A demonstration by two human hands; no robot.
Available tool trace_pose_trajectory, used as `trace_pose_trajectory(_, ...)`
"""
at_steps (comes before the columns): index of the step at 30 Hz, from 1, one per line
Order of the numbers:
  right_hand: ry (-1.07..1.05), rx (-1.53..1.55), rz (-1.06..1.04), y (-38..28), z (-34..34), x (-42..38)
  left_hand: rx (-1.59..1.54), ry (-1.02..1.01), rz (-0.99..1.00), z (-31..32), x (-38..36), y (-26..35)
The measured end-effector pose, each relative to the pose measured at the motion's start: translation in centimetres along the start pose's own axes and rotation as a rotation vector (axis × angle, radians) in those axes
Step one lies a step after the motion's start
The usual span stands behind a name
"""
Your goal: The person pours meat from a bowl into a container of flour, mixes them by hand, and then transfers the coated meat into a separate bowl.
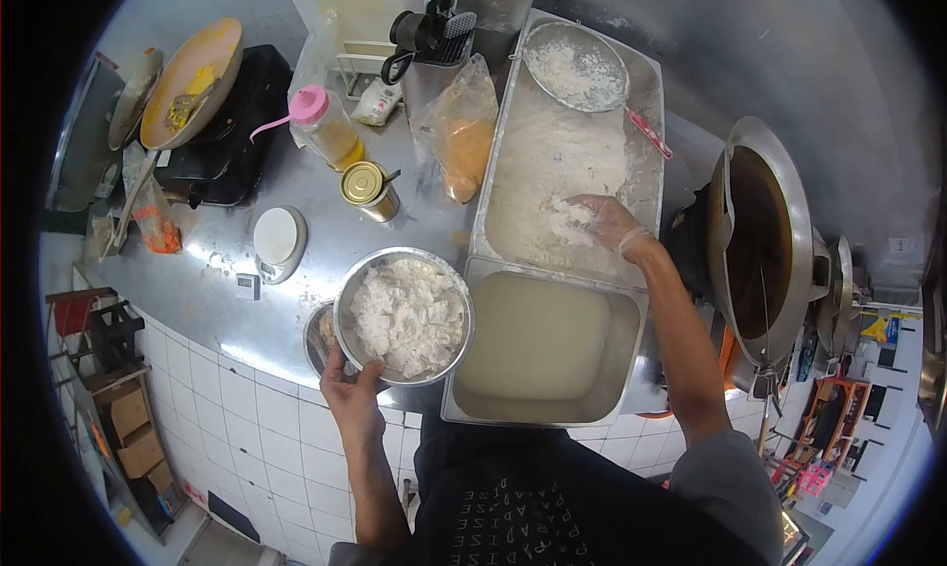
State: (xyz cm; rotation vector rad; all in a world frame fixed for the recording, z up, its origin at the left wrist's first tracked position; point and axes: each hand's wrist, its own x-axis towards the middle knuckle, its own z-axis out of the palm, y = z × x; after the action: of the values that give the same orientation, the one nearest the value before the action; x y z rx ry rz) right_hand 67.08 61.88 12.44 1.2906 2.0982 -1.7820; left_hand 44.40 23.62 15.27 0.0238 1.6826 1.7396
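Observation:
My left hand (353, 387) grips the near rim of a round metal bowl (409, 315) heaped with floured pieces. Under the bowl's left side, another dish (318, 337) shows in part. My right hand (614, 225), in what looks like a clear glove, is over the flour in a long metal tray (513, 206), its fingers closed around a flour-coated piece (572, 221). A sieve (575, 68) with flour and a red-patterned handle rests across the tray's far end. Directly in front of me, a second metal tray (538, 344) holds cloudy pale liquid.
A large wok (764, 241) of dark liquid stands at the right. On the left are a scale (280, 236), an oil bottle (326, 127), a can (368, 186), a bag of orange crumbs (464, 142) and a pan (192, 83) over a black stove (247, 112).

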Motion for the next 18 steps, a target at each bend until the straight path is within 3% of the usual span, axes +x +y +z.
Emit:
trace_pose_trajectory(6,-0.006,-0.095,-0.192,0.9,-0.7,-0.4,-0.018,0.008,0.009,0.2,0.0,0.0)
trace_pose_trajectory(9,-0.037,-0.120,-0.085,0.3,-0.8,-1.1,0.005,0.010,-0.019,0.3,-0.1,0.3)
trace_pose_trajectory(12,-0.050,-0.210,-0.226,0.3,-0.7,-1.5,0.015,-0.002,-0.021,0.1,0.0,0.2)
trace_pose_trajectory(15,0.114,-0.551,-0.335,1.3,-0.2,-0.6,0.029,-0.011,-0.013,0.0,0.1,0.1)
trace_pose_trajectory(18,0.288,-0.627,-0.396,0.3,0.3,-0.9,0.021,-0.014,-0.009,0.2,0.1,0.1)
